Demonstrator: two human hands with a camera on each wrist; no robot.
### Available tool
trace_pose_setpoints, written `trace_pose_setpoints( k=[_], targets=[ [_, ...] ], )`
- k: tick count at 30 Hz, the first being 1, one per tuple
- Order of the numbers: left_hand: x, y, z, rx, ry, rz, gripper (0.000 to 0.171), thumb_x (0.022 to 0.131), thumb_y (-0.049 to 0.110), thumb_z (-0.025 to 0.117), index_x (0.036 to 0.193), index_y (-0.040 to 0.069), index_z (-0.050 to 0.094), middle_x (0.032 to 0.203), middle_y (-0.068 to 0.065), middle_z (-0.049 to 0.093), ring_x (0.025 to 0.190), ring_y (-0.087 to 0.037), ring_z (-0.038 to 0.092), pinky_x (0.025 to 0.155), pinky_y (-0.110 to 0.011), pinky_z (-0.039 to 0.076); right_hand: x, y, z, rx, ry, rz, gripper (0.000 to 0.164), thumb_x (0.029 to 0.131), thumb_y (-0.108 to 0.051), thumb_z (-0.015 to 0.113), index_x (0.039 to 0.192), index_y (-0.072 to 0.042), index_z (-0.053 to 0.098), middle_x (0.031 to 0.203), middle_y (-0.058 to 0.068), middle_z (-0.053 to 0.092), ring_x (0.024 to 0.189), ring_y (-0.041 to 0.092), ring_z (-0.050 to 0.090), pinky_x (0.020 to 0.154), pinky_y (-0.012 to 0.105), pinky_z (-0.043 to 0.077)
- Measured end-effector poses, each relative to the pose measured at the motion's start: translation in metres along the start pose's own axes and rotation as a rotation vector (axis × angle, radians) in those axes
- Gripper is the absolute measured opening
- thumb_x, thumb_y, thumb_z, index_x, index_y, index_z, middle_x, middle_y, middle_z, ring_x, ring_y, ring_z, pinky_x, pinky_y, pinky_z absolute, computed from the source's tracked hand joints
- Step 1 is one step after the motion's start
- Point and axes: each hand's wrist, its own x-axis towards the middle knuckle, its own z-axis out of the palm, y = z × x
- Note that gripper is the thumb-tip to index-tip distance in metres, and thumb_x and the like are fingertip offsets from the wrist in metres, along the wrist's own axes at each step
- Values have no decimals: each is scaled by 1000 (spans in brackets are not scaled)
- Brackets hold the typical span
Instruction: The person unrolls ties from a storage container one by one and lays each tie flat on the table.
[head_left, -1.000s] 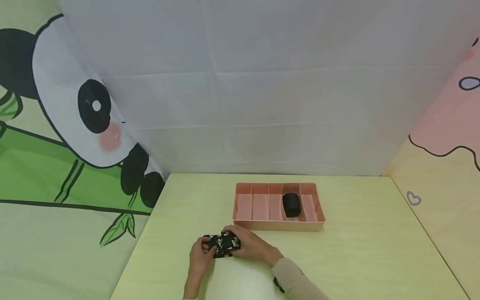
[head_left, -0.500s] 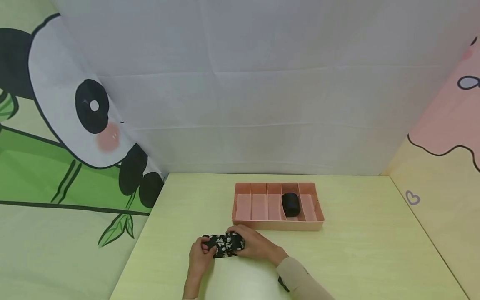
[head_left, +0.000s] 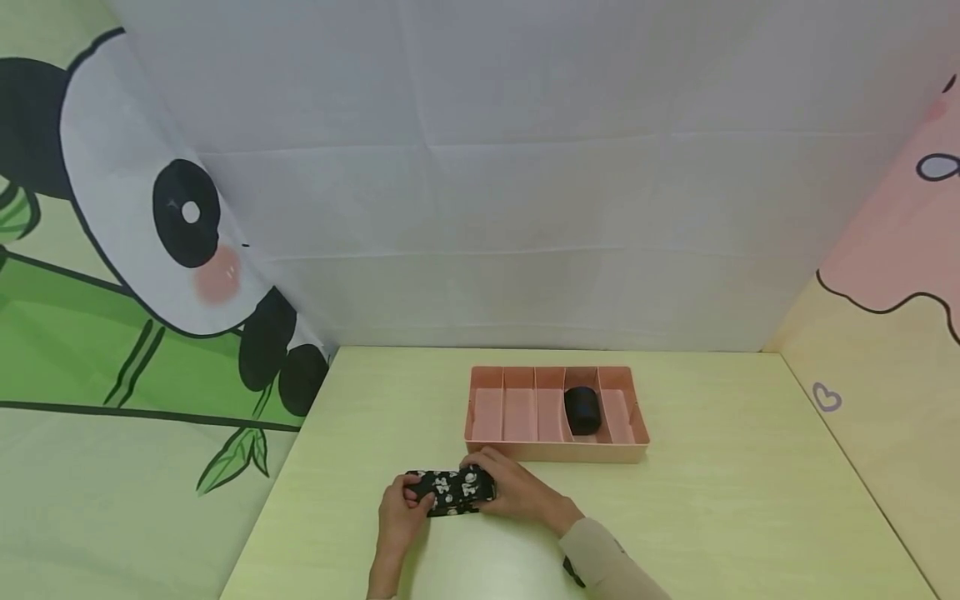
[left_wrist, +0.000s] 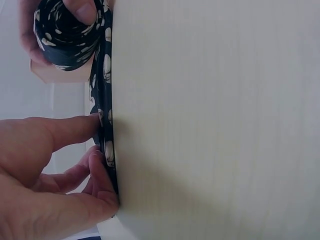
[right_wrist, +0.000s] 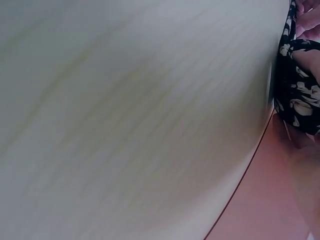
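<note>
A folded strip of black cloth with a white flower print (head_left: pixel 447 493) lies on the table in front of the box, partly rolled up at its right end. My left hand (head_left: pixel 400 514) pinches the flat left end between thumb and fingers. Around the roll (left_wrist: pixel 65 52), my right hand (head_left: pixel 521 493) curls its fingers, with a thumb in the coil in the left wrist view. Only part of the cloth and a bit of the right hand (right_wrist: pixel 307 160) show at the right edge of the right wrist view.
Just behind the hands stands a pink divided box (head_left: pixel 555 452). One of its right-hand compartments holds a black roll (head_left: pixel 582 410). A white sheet (head_left: pixel 525 208) rises behind the pale table (head_left: pixel 712 500), and printed panels flank it.
My right hand has slid a little to the right with the roll, so the flat stretch of cloth between the hands is longer. The left hand has stayed in place.
</note>
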Motion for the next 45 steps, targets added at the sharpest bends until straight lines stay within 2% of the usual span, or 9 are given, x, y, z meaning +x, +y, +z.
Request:
trace_pose_setpoints(
  k=[7, 24, 34, 45],
  targets=[
    [0, 0, 0, 7, 3, -19, 37, 84, 1, 79, 114, -8, 60, 91, -11, 52, 79, -19, 53, 68, -28, 46, -3, 0, -3, 19, -17, 45, 63, 83, -11, 86, 138, -14, 55, 132, 1, 56, 121, 11, 55, 106, 32, 46],
    [0, 0, 0, -7, 2, -16, 37, 83, 0, 79, 113, -9, 60, 89, -10, 51, 77, -17, 51, 67, -27, 45, -12, 4, -10, 17, -33, 50, 68, 83, -11, 85, 142, -11, 52, 141, 2, 54, 130, 15, 52, 110, 33, 42],
    [0, 2, -2, -17, -1, -24, 38, 83, 0, 79, 114, -9, 60, 89, -11, 51, 78, -18, 51, 67, -27, 45, -16, 6, -14, 6, -31, 42, 65, 84, -11, 85, 141, -13, 53, 139, 1, 55, 127, 13, 53, 108, 33, 44],
    [-3, 6, -2, -17, 8, -14, 38, 83, 1, 80, 113, -10, 60, 89, -12, 51, 77, -20, 52, 67, -29, 45, -23, 8, -19, 44, -32, 98, 67, 84, -11, 85, 143, -18, 52, 140, 0, 55, 124, 12, 53, 105, 35, 46]
  ],
)
